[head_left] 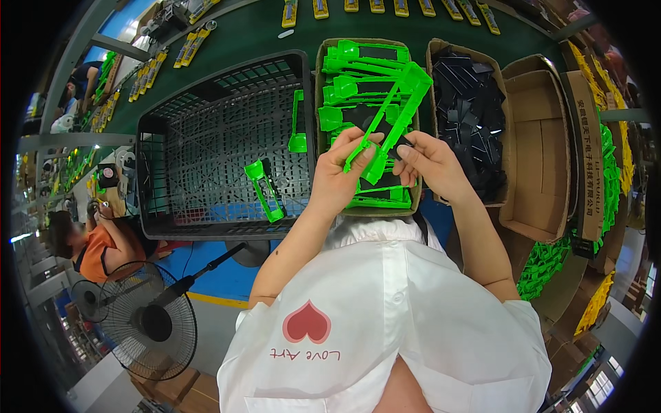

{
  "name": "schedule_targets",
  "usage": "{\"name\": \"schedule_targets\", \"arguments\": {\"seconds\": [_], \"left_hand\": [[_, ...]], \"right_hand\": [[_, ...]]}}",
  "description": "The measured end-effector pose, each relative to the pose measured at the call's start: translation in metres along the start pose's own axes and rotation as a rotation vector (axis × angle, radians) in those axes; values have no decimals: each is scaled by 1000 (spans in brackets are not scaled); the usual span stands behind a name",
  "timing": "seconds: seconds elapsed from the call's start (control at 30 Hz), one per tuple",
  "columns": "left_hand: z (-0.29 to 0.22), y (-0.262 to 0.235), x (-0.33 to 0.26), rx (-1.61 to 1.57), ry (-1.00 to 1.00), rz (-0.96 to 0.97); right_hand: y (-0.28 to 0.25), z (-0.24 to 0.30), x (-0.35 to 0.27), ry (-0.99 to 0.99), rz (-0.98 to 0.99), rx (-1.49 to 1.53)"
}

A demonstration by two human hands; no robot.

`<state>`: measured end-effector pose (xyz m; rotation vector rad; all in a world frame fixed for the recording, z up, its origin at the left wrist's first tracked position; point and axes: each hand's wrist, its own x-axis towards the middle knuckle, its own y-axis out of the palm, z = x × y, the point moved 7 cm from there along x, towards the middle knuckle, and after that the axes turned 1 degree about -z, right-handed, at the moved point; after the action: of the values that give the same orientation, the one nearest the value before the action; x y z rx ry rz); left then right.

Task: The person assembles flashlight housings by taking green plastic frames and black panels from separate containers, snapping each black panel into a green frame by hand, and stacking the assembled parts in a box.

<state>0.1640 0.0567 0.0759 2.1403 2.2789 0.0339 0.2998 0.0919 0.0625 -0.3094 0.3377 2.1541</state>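
Observation:
Both hands hold one long bright green plastic frame part [396,110] over a cardboard box [321,82] stacked with more green parts. My left hand [341,175] grips its lower left side, thumb on top. My right hand [428,162] pinches its lower right side, and a small black piece shows at its fingertips. The part slants up to the right, its top end reaching a second cardboard box of black plastic pieces [471,110].
A black plastic crate [155,144] on the left holds a few green parts [264,187]. Empty cardboard boxes [540,144] stand right, beside heaps of green parts [544,265]. Yellow items [189,45] line the green belt. A floor fan [148,320] and a seated person [93,248] are lower left.

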Motion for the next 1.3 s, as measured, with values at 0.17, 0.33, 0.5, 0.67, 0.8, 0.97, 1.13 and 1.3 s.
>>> {"name": "schedule_targets", "arguments": {"seconds": [0.17, 0.33, 0.5, 0.67, 0.8, 0.97, 1.13, 1.3], "left_hand": [[-13, -8, 4, 253, 165, -75], [-19, -5, 3, 373, 263, -92], [-31, 7, -3, 798, 569, -98], [-40, -17, -7, 544, 446, -219], [1, -47, 9, -148, -277, -48], [29, -33, 5, -114, -469, 197], [35, -21, -1, -141, -520, 281], [38, -19, -4, -142, -504, 298]], "right_hand": [[-2, 0, -2, -8, -12, -23], [-2, 2, -5, 45, -16, -141], [7, -3, -2, 48, -55, -15], [-25, -2, -7, -22, -225, -57], [-57, 8, -27, -33, -189, -155], [-28, 15, -30, 45, -72, -228], [-14, 2, -19, 81, -45, -322], [-13, 8, -19, 45, -92, -588]]}}
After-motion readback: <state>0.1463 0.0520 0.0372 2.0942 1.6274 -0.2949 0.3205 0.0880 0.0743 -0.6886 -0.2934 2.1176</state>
